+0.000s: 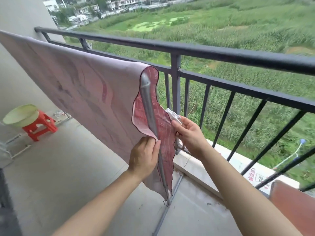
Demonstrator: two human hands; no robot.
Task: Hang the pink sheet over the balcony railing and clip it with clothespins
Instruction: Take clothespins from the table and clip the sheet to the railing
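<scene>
Pale green basin on a red plastic stool, overgrown green field below, buildings beyond it

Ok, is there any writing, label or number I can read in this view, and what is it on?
Red characters on the white panel outside the railing, lower right: too blurred to read.
No writing visible on the pink sheet, the clothespin in the right hand, or the red stool.

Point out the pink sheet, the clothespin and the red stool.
pink sheet (76, 92): head view, on its broad pale outer face.
clothespin (173, 115): head view, on its pale translucent body.
red stool (44, 120): head view, on the front of its seat.
</scene>
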